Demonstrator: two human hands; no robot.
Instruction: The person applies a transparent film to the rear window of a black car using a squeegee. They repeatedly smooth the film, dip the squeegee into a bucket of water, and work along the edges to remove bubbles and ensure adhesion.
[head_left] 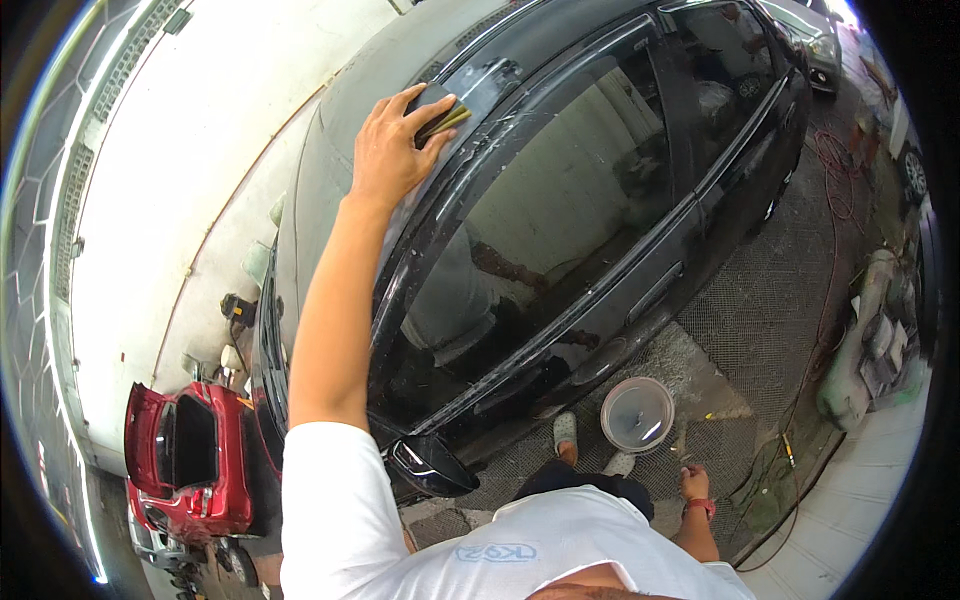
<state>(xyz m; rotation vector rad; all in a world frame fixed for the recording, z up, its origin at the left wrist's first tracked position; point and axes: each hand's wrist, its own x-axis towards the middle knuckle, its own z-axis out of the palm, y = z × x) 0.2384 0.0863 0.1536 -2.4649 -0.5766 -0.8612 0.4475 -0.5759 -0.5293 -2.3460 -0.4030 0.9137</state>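
My left hand (393,145) is stretched far up over the roof edge of a black car (640,290). Its thumb and fingers grip a dark block with a yellowish edge (441,118), which looks like a sanding block and lies against the roof panel. Wet, whitish smears (492,85) mark the panel just beyond the block. Low by my side hangs my right hand (694,484), a red band on its wrist. Its fingers look curled and nothing shows in them. Below the car's side, near my feet, stands a round bucket (638,447) holding cloudy liquid.
A side mirror (432,466) juts out close to my body. On the far left is a red car (195,455) with its rear hatch raised. Red hose (838,165) lies coiled on the right, and a rounded grey-green object (848,385) sits by the wall.
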